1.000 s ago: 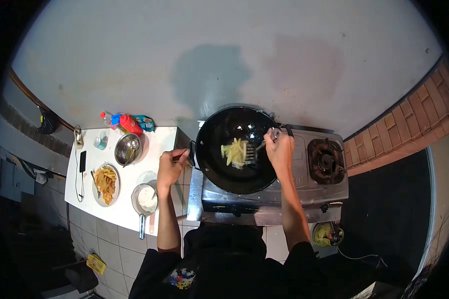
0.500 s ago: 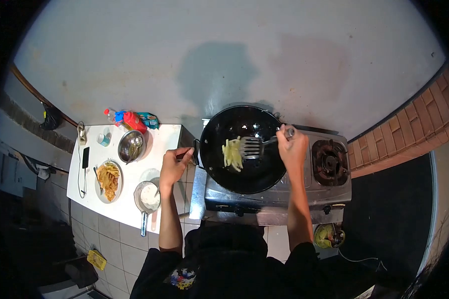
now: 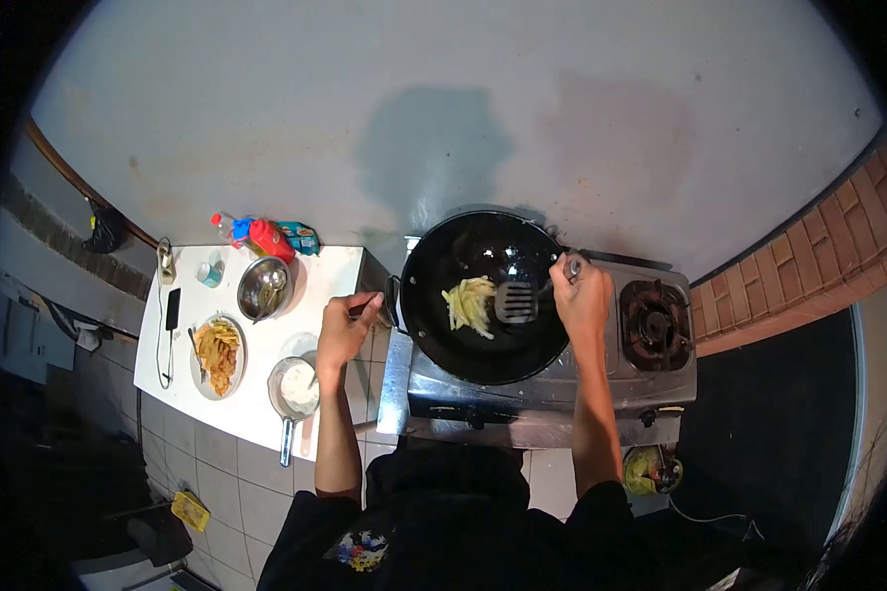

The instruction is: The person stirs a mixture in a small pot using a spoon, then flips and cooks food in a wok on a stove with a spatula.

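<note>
In the head view, the slotted spatula (image 3: 515, 301) has turned flatter beside the pale strips (image 3: 471, 304) since the last frame; the right hand (image 3: 582, 294) is closed round its handle; the left hand (image 3: 347, 325) pinches the handle at the left side of the wok (image 3: 483, 357); the strips lie in the wok, which sits on the stove (image 3: 601, 379).
</note>
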Demonstrator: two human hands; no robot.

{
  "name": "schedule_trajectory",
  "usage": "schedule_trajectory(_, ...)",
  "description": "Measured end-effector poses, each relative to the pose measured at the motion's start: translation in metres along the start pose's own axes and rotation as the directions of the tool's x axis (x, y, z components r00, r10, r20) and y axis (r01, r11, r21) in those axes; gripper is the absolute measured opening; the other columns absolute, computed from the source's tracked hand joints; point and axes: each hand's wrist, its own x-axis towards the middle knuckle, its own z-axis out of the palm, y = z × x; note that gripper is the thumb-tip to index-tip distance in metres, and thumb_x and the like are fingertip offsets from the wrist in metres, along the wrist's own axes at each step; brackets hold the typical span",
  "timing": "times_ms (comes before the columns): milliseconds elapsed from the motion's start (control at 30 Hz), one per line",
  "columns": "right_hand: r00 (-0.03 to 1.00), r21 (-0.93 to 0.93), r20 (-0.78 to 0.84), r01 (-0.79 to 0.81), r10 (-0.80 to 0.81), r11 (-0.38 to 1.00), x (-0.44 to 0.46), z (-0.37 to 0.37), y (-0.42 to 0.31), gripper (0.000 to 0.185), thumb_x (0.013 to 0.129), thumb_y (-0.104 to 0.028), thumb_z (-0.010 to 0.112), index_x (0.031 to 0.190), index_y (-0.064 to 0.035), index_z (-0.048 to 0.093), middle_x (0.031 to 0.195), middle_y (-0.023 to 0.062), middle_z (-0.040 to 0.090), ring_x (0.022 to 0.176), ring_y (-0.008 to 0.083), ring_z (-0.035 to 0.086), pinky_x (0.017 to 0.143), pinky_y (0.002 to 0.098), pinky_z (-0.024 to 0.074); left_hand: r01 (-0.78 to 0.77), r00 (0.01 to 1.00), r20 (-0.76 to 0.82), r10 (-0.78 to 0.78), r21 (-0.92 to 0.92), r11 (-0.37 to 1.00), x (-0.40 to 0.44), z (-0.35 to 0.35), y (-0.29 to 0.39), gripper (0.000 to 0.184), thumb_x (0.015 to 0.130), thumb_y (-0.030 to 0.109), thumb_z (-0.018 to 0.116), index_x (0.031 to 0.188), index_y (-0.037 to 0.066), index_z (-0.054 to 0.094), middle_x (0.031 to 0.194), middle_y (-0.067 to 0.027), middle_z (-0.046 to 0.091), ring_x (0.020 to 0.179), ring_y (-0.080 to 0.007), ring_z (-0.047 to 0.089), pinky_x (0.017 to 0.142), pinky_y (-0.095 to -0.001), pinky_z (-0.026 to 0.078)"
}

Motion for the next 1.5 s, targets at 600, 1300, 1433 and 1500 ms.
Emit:
schedule_trajectory(600, 1.0, 0.084, -0.005, 0.022, -0.022, 0.996, -0.005, 0.015, -0.008, 0.032, 0.084, -0.013, 0.063, 0.059, 0.0026, 0.051, 0.051, 0.0191, 0.046, 0.044, 0.0382, 0.044, 0.047, 0.0417, 0.0362, -0.127, 0.992, -0.014, 0.127, -0.007, 0.992, 0.004, 0.012, -0.019, 0.026, 0.092, 0.017, 0.064, 0.101, -0.006, 0.069, 0.076, -0.0106, 0.069, 0.072, -0.0114, 0.061, 0.066, -0.0269, 0.048)
schedule_trajectory(1300, 0.997, -0.109, -0.038, 0.056, -0.061, 0.992, -0.002, -0.004, 0.017, 0.029, 0.084, -0.018, 0.063, 0.065, 0.0026, 0.059, 0.059, 0.0213, 0.056, 0.055, 0.0416, 0.056, 0.053, 0.0458, 0.0418, -0.183, 0.979, -0.095, 0.18, -0.029, 0.983, -0.006, 0.022, -0.018, 0.03, 0.093, 0.022, 0.064, 0.106, -0.005, 0.068, 0.077, -0.012, 0.067, 0.071, -0.0118, 0.059, 0.067, -0.0269, 0.048)
schedule_trajectory(1433, 1.0, -0.022, 0.001, -0.018, 0.018, 1.0, -0.002, 0.022, 0.014, 0.028, 0.084, -0.017, 0.063, 0.063, 0.0015, 0.058, 0.058, 0.0213, 0.056, 0.056, 0.043, 0.056, 0.053, 0.0461, 0.042, -0.174, 0.98, -0.094, 0.173, 0.001, 0.985, -0.006, 0.021, -0.016, 0.031, 0.092, 0.023, 0.064, 0.105, -0.005, 0.068, 0.077, -0.0125, 0.067, 0.072, -0.0126, 0.061, 0.067, -0.0276, 0.049)
schedule_trajectory(1500, 0.999, 0.007, 0.004, -0.043, 0.043, 0.999, 0.001, 0.017, 0.005, 0.029, 0.084, -0.017, 0.063, 0.063, 0.0017, 0.058, 0.058, 0.0214, 0.055, 0.056, 0.043, 0.055, 0.052, 0.0457, 0.0415, -0.162, 0.983, -0.091, 0.161, -0.003, 0.987, -0.008, 0.018, -0.013, 0.032, 0.092, 0.023, 0.064, 0.105, -0.005, 0.068, 0.078, -0.0126, 0.068, 0.072, -0.013, 0.061, 0.067, -0.0277, 0.049)
